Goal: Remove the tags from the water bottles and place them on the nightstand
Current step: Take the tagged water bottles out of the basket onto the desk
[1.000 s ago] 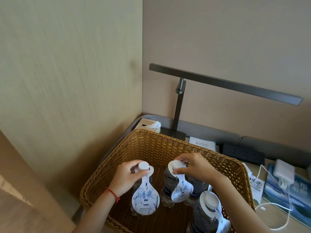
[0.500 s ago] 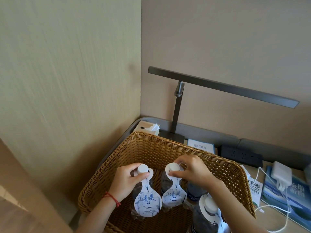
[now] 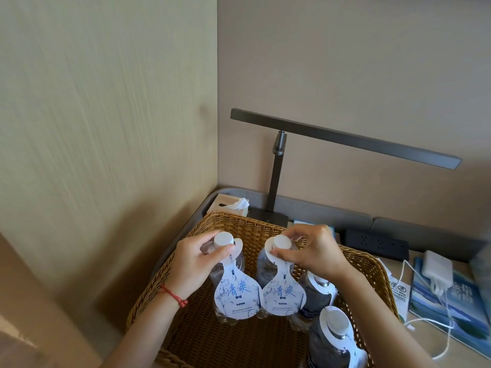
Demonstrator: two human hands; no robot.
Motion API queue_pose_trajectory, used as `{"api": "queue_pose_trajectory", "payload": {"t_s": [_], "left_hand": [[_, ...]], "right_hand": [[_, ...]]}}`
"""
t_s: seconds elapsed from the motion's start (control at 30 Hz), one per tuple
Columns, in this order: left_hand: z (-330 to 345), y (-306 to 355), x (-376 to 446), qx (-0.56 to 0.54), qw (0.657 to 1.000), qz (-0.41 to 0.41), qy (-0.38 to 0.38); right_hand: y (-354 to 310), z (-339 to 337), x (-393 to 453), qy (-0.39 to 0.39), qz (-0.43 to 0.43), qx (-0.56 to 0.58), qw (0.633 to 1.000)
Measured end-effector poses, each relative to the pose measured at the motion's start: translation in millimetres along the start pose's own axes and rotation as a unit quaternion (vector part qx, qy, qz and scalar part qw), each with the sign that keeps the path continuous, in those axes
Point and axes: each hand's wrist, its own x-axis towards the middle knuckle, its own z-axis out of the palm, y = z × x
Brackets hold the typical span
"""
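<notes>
Hanging from the necks of two water bottles inside the wicker basket are two white, pear-shaped tags printed with blue brush-style Chinese characters that look like "清爽", with smaller lines beneath too small to read. The left tag hangs on the left bottle, the right tag on the right bottle; the two tags touch edge to edge. The left hand grips the left bottle's neck, thumb laid on the tag's collar just under the white cap. The right hand pinches the collar of the right tag around its cap, thumb in front and fingers curled behind. A red string bracelet circles the left wrist.

Two more tagged bottles stand in the basket's right half: one behind the right wrist with a dark label, its text unreadable, and one nearest the camera.

The basket sits on the nightstand. Behind the basket are a tissue box and a dark bar lamp. Right of the basket lie a black power strip, a white charger with its cable, a white leaflet bearing a round logo, and a blue booklet with illegible white characters.
</notes>
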Motion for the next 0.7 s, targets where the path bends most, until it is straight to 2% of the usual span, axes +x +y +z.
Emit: {"api": "queue_pose_trajectory", "payload": {"t_s": [0.17,0.47,0.7], "left_hand": [[-7,19,10,-0.035,0.999,0.025,-0.004],[-14,49,17,-0.105,0.992,0.057,-0.039],[-10,85,14,-0.142,0.98,0.092,-0.103]], "right_hand": [[-26,-16,-5,0.032,-0.019,-0.001,0.999],[-64,-32,-33,0.103,0.01,0.01,0.995],[-90,-62,-66,0.153,0.008,0.017,0.988]]}}
